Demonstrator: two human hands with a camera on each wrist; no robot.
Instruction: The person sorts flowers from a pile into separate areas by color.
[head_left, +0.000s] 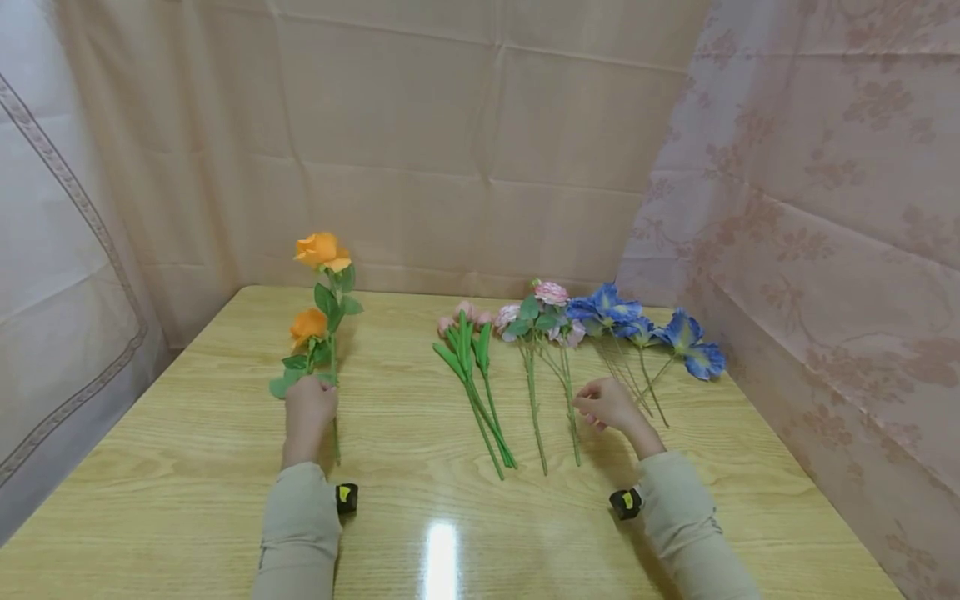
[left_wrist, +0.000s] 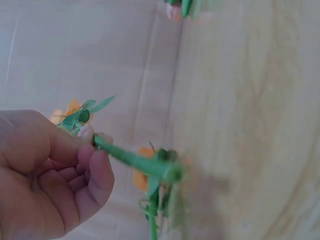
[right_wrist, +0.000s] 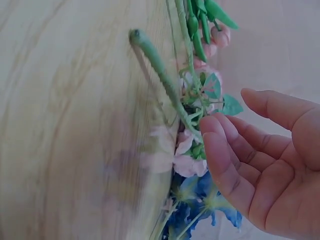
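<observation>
On the left of the table, my left hand (head_left: pixel 311 408) pinches the green stem of an orange rose (head_left: pixel 307 326) between thumb and fingers. The stem's cut end points away from the hand in the left wrist view. Close beside it is a second orange rose (head_left: pixel 322 250), with leaves along its long stem. My right hand (head_left: pixel 611 403) hovers around the stems of pink flowers (head_left: pixel 551 293), its thumb apart from loosely bent fingers (right_wrist: pixel 220 160). Its fingertips are right by one stem (right_wrist: pixel 160 70), with nothing gripped. Blue flowers (head_left: pixel 606 307) lie just past that hand.
Pink tulips with green leaves (head_left: pixel 465 342) lie mid-table, left of the pink flowers. The wooden table (head_left: pixel 405 517) ends at a beige curtain (head_left: pixel 390 150) behind. Patterned cloth (head_left: pixel 840 208) hangs along the right side and pale cloth (head_left: pixel 67 275) along the left.
</observation>
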